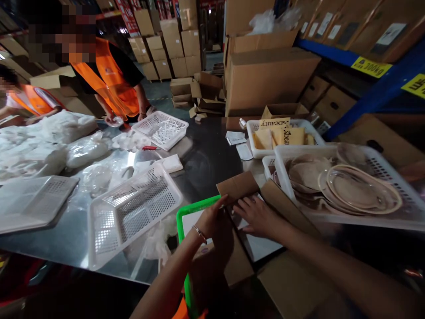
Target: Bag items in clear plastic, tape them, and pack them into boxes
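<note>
My left hand (214, 223), a thin bracelet on its wrist, grips a flap of an open brown cardboard box (237, 186) that sits over a green-rimmed tray (186, 212). My right hand (257, 217) lies flat, fingers spread, pressing on the box's inside next to another flap (285, 208). Both hands are close together at the near edge of the shiny metal table (206, 155). What lies inside the box is hidden by my hands.
A white basket of clear plastic dishes (345, 186) stands to the right, with a basket of yellow cards (282, 137) behind it. Empty white baskets (133, 212) and plastic bags (49, 141) lie to the left. Two people in orange vests (109, 79) work at the far side. Cartons are stacked behind.
</note>
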Tool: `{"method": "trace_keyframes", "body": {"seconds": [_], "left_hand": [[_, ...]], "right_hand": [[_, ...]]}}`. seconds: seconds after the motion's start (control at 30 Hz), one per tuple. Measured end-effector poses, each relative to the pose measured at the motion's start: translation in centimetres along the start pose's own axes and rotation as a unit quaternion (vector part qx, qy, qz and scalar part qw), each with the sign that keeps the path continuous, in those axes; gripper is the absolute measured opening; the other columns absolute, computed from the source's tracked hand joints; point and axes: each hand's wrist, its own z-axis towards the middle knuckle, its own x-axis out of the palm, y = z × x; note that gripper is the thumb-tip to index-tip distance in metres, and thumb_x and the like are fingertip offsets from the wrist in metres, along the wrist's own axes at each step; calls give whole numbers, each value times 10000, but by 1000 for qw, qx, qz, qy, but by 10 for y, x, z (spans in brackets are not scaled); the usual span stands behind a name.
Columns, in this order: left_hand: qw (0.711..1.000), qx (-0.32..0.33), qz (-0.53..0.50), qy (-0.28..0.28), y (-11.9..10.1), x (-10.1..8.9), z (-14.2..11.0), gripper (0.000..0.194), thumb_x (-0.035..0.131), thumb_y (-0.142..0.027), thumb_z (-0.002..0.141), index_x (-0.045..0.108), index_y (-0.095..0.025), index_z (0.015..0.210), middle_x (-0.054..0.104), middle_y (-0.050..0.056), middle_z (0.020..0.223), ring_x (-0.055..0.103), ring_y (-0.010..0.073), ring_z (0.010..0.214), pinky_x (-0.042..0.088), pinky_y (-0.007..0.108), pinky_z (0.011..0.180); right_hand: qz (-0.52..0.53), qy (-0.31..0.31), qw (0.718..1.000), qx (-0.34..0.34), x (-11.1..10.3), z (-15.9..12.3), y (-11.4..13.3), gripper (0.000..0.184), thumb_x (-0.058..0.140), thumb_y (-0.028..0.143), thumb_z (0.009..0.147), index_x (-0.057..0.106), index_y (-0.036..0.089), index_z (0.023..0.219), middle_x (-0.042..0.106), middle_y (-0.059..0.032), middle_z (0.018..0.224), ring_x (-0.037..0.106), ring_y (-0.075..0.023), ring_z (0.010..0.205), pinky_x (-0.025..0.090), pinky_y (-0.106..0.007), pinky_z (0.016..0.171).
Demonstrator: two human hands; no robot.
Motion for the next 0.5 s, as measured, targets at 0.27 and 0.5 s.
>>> {"method": "trace_keyframes", "body": {"seconds": [0.27,0.5], "left_hand": [[1000,-15,-13,0,-4,-3,-6,856,716,-141,687,439,-186,1496,729,63,1104,642,238,1052,506,402,1019],[1000,-23,-9,5,-5,-5,-9,860,697,-129,697,416,-189,1508,682,109,1262,636,258,1087,503,437,1009]], "right_hand": [[57,71,996,-18,-5,-42,27,726,924,457,546,604,219,1152,628,-75,1023,545,-246,899,338,-332,691],[-32,23,998,-56,16,-38,29,838,847,492,614,494,263,1339,556,-122,1261,449,-306,1040,346,-454,837]]}}
